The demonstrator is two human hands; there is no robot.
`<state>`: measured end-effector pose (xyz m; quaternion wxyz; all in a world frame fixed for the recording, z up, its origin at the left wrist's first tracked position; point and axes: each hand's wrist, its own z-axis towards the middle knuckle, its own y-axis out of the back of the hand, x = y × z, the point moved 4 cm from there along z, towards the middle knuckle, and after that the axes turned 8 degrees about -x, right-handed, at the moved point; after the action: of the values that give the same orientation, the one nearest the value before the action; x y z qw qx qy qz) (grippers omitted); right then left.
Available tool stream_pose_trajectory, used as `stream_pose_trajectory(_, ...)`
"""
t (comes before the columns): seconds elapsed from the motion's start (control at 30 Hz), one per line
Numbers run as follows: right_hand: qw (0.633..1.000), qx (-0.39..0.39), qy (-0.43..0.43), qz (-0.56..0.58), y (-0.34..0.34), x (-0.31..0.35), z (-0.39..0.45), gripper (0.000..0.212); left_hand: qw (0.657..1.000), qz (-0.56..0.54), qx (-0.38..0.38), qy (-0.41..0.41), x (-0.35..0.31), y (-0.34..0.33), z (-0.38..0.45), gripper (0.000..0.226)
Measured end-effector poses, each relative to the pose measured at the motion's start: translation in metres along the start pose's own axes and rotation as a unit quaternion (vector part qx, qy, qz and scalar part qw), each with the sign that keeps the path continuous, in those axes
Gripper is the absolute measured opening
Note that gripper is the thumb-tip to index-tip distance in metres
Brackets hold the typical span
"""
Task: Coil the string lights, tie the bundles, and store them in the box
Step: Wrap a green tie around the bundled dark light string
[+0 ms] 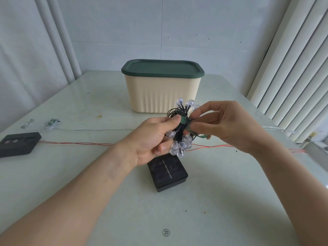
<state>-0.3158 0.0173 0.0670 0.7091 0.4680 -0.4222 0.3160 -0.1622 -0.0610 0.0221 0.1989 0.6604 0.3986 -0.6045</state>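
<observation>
Lights (179, 132), coiled into a small bundle of dark wire and clear bulbs, are held up at the middle of the frame, above the table (88, 103) and in front of the box (162, 89). The left hand (150, 137) grips the bundle from the left, thumb and fingers curled tight round the coil. The right hand (221, 123) comes in from the right and pinches a green tie (188, 127) that wraps across the waist of the bundle; its loose tail sticks out below the right fingers.

The bundle's long axis runs roughly top to bottom in the frame, bulbs fanned at both ends, and the tie crosses it sideways. So the tail lies on the right hand's side, and I judge that hand should do the cinching while the left holds steady.

The box stands closed under its green lid (162, 68), just behind the hands.
</observation>
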Motion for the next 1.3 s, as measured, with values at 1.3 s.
stream_pose_trajectory(1.3, 0.942, -0.046, 0.252, -0.218, -0.015, 0.003, -0.004, 0.016, 0.966, 0.204, -0.113, -0.114, -0.008, 0.008, 0.001, 0.025)
